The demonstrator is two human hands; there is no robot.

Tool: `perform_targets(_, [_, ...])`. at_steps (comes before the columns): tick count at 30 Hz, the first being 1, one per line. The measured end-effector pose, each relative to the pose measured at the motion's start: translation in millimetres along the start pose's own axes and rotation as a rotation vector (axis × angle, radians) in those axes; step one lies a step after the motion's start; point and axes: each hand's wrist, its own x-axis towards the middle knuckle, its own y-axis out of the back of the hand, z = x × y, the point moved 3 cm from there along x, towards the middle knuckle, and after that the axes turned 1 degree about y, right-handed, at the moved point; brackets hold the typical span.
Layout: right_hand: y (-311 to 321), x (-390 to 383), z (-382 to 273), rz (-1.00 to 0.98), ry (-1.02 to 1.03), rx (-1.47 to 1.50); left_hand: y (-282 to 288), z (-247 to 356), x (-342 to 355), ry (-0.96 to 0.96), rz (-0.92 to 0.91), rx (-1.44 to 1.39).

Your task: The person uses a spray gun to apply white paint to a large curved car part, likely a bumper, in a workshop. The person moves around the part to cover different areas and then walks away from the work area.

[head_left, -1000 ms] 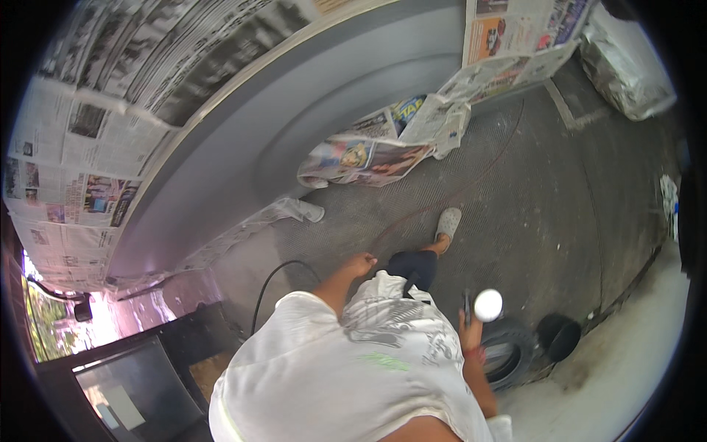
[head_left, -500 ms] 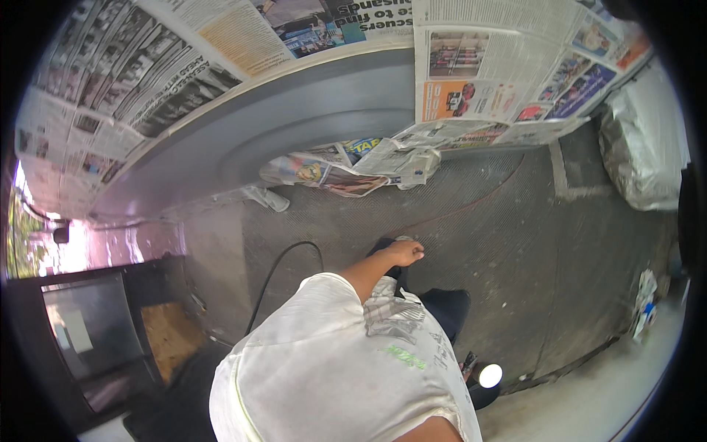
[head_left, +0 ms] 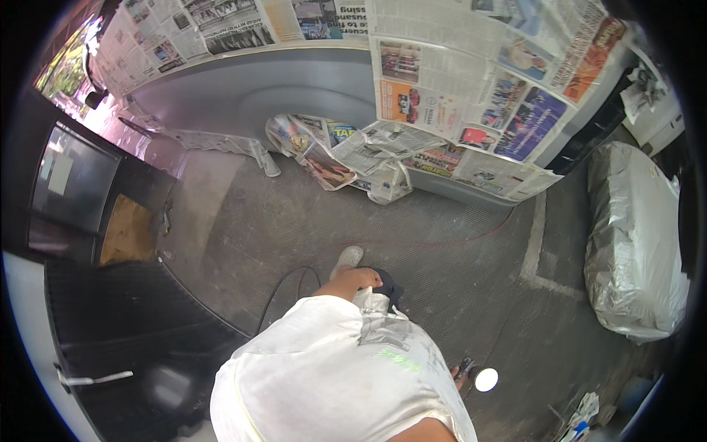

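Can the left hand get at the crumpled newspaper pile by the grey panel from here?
Probably not without stepping forward: the left hand hangs by the knee, and a stretch of bare floor separates it from the newspaper pile. Nothing blocks the path.

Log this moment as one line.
left hand: at thigh, nothing visibly held | right hand: mostly hidden, by white-capped tool | ahead: newspaper-masked grey car panel

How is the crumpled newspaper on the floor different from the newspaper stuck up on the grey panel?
The crumpled newspaper lies bunched in a heap on the floor; the taped newspaper is spread flat, covering the grey panel. The heap is small; the taped sheets stretch wide. Both are printed with colourful pictures.
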Motion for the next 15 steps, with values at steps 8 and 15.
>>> perform_targets(8, [79, 135, -79, -0.29, 0.317, -0.042, -20, 184, -1, -0.228, 0.052, -0.239])
perform_targets(15, [90, 187, -225, -0.521, 0.843, -0.222, -14, 363, 13, -0.534, -0.122, -0.494])
